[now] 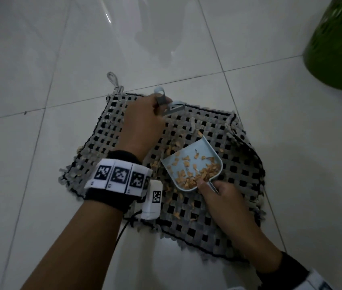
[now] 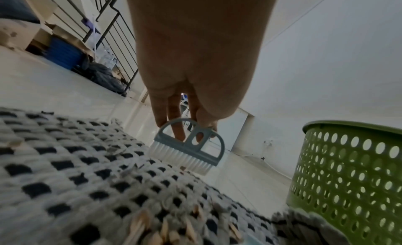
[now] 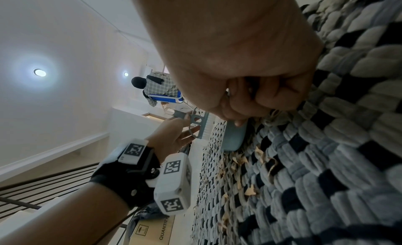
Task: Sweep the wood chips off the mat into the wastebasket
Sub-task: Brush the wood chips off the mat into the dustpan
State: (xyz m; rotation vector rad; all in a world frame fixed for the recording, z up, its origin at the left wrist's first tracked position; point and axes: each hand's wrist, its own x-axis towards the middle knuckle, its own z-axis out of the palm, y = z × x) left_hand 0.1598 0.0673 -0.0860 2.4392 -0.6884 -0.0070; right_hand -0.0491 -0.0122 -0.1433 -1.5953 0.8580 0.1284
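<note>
While you kneel over the floor, this is how things sit:

Left hand: your left hand (image 1: 141, 120) is in the middle of the head view, near the top edge of the mat. Its fingers are curled round the handle of the little brush (image 2: 188, 145).
Brush: it is grey-blue with white bristles. In the left wrist view the bristles point down, just above the far edge of the mat.
Right hand: your right hand (image 1: 222, 195) is lower right of the middle. Its fingers are closed tight on the handle of the dustpan (image 1: 193, 164).
Dustpan: it is light blue and rests on the mat, with its open side toward the upper right of the frame.
Wood chips: many wood chips (image 1: 197, 174) are piled in the dustpan near your thumb. More lie on the mat beside the pan and below it.
Mat: the mat (image 1: 239, 185) is woven in grey and black squares and lies on the white tile floor (image 1: 40, 59).
Wastebasket: the green wastebasket (image 1: 337, 45) with round holes stands in the upper right corner, apart from the mat.
</note>
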